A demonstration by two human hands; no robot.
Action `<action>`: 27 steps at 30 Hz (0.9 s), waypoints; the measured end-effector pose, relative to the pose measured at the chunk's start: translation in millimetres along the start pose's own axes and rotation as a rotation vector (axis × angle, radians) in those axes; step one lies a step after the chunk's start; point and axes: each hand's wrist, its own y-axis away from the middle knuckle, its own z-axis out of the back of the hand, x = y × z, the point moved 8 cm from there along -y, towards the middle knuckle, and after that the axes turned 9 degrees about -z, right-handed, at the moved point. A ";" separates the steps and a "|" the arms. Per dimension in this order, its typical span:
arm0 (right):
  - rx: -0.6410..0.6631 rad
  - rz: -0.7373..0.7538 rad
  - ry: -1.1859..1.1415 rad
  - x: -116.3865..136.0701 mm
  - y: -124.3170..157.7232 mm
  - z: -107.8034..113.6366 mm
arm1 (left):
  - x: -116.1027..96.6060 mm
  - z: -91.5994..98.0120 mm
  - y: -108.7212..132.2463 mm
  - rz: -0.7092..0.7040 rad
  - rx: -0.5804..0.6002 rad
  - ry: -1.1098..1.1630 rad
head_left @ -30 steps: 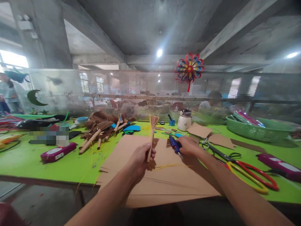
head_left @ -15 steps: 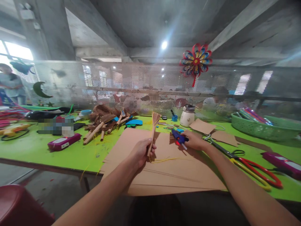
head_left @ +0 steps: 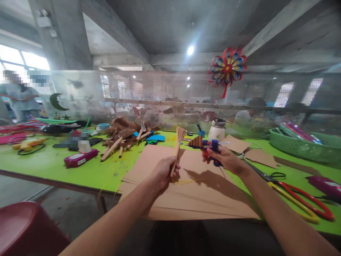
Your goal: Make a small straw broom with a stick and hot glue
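Gripping a fringed paper stem [head_left: 177, 149] in the left hand [head_left: 165, 170], near the centre of the frame, with fingers curled around the lower end and the splayed bristles upward. Grasping a blue glue gun [head_left: 214, 145] in the right hand [head_left: 227, 158], right of centre and well apart from the stem. Can see a brown ridged piece [head_left: 196, 142] at the gun's left end; cannot tell whether stuck to it. Holding both over large brown sheets [head_left: 150, 156] in the lower middle, spread on a green table [head_left: 87, 174]. Can also see paper rolls [head_left: 113, 145] at mid-left, a magenta box [head_left: 89, 155] lower to their left, a white jug [head_left: 217, 133] above the right hand, scissors [head_left: 306, 192] with red and yellow handles at lower right, and a green basket [head_left: 298, 149] at the right edge.
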 end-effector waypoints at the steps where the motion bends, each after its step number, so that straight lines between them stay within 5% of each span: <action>1: 0.021 0.014 0.013 3.4 0.6 -7.8 | 0.1 -0.5 0.2 0.001 0.005 -0.001; 6: 0.000 -0.003 0.108 6.8 -0.4 -21.9 | -0.8 -2.1 2.4 0.003 0.018 -0.012; 27: -0.107 0.066 0.232 6.9 -2.5 -15.6 | -2.5 -7.6 5.9 -0.032 0.046 0.005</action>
